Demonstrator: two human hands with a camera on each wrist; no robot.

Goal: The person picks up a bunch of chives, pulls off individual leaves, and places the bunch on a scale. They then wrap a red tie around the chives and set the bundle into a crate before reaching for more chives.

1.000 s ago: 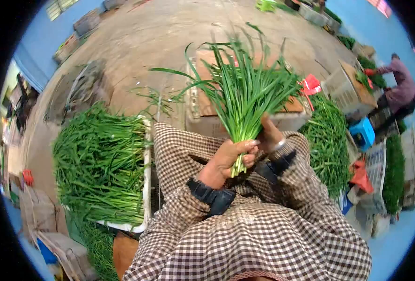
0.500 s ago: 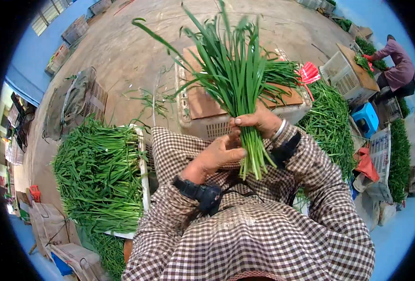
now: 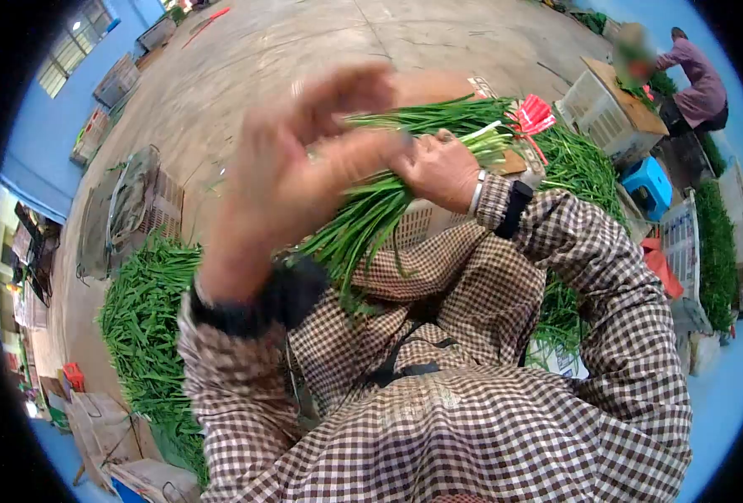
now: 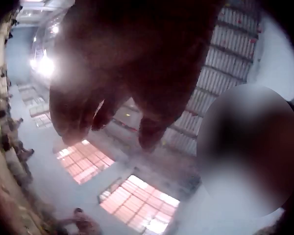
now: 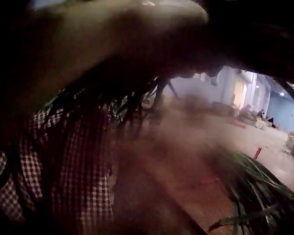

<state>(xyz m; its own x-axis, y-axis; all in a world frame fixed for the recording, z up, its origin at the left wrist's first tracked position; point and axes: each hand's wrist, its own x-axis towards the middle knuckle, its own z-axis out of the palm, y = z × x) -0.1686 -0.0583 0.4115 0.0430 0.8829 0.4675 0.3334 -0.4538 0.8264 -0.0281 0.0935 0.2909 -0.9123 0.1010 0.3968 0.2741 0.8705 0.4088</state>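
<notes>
My right hand (image 3: 443, 170) grips a bunch of long green leafy stalks (image 3: 374, 220) in the head view; the pale cut ends point up and right, the leaves hang down and left over my lap. Raised and blurred by motion, my left hand (image 3: 296, 168) has its fingers spread, its thumb near the knuckles of my right hand; whether they touch I cannot tell. Nothing shows in its grasp. The left wrist view shows that hand (image 4: 132, 63) dark, with fingers apart. More stalks (image 5: 257, 191) appear at the lower right of the right wrist view.
A crate (image 3: 415, 226) with a board top stands before my knees, bearing stalks and a red ribbon bundle (image 3: 535, 115). Heaped greens (image 3: 149, 327) lie at my left, more (image 3: 585, 172) at my right. A blue stool (image 3: 648, 186) and another person (image 3: 696, 80) are farther right.
The bunch has turned from upright to leaves pointing down-left, stem ends up-right. My left hand has left the stems and risen up and left; my right hand has moved up, still holding the bunch.
</notes>
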